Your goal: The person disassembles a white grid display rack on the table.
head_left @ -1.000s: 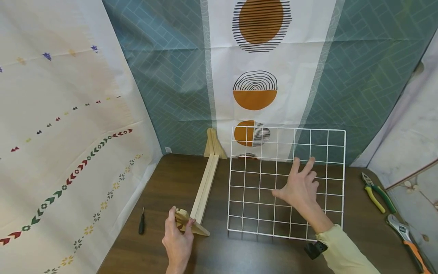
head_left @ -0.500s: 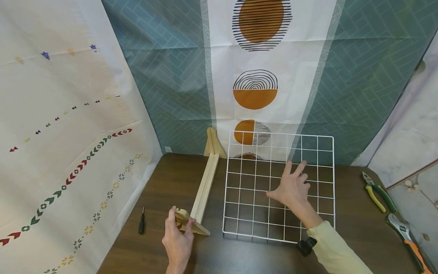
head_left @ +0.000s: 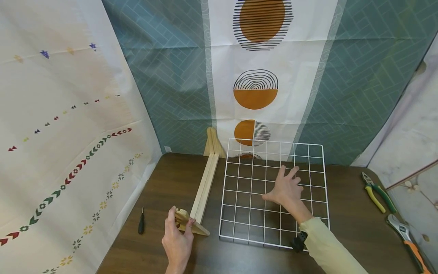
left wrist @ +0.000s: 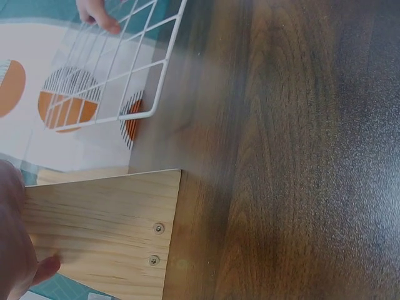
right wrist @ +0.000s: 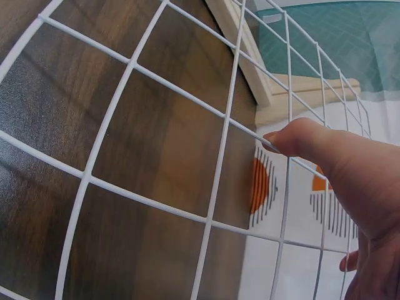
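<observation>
My left hand (head_left: 178, 243) grips the near end board (left wrist: 106, 231) of a pale wooden stand. Two screw heads show in that board in the left wrist view. A grooved wooden rail (head_left: 205, 186) joins it to the far end piece (head_left: 214, 142), which stands upright at the back. To the right, my right hand (head_left: 286, 190) holds a white wire grid panel (head_left: 251, 207), its fingers spread over the wires. In the right wrist view the thumb (right wrist: 300, 136) presses on one wire. The panel leans up, its lower edge low over the table just right of the stand.
A small black-handled screwdriver (head_left: 141, 222) lies left of the stand. Green and yellow pliers (head_left: 376, 194) and an orange-handled adjustable wrench (head_left: 407, 236) lie at the table's right edge. Patterned cloths hang behind and beside the brown table (head_left: 164, 182).
My right hand has carried the grid panel leftward and a little down, closer to the stand. The left hand and the wooden stand have stayed in place.
</observation>
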The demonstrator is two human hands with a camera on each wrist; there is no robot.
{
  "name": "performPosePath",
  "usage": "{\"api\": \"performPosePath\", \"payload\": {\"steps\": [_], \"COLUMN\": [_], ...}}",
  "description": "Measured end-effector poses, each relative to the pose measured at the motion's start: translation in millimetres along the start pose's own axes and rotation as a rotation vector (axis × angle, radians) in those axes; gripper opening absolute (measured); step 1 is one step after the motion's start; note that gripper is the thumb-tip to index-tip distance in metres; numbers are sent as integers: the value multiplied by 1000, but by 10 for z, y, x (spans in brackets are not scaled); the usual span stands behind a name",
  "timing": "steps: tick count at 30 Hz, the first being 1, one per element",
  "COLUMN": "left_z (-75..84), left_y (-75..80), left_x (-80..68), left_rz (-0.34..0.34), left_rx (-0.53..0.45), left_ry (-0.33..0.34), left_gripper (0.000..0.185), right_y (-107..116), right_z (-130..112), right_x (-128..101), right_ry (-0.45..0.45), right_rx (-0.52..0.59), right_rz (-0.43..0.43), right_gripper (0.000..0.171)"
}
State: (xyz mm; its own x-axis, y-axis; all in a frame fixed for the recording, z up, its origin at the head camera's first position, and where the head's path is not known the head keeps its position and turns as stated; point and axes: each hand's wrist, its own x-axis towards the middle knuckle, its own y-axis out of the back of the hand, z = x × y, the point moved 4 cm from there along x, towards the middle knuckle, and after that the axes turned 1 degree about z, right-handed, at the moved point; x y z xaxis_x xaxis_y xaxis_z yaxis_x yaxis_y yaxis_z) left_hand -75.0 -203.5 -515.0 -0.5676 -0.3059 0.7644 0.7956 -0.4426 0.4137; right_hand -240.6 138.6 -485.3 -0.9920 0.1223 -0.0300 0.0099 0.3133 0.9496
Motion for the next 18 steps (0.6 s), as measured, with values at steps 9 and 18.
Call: {"api": "performPosePath", "payload": {"steps": [9,18], "left_z": [7,-5], "left_y": [0,-2], "left_x": [4,-2], "left_rz": [9,7], "left_rx": [20,24], "left_ry": [0,-2], "left_gripper": [73,81], "right_y": [-138,-270], "right_z": [-4,-8], "right_x": [67,130], "right_ry": [-2,-11], "right_rx": [-26,-28], "right_rz": [-68,-125], "right_gripper": [141,142]}}
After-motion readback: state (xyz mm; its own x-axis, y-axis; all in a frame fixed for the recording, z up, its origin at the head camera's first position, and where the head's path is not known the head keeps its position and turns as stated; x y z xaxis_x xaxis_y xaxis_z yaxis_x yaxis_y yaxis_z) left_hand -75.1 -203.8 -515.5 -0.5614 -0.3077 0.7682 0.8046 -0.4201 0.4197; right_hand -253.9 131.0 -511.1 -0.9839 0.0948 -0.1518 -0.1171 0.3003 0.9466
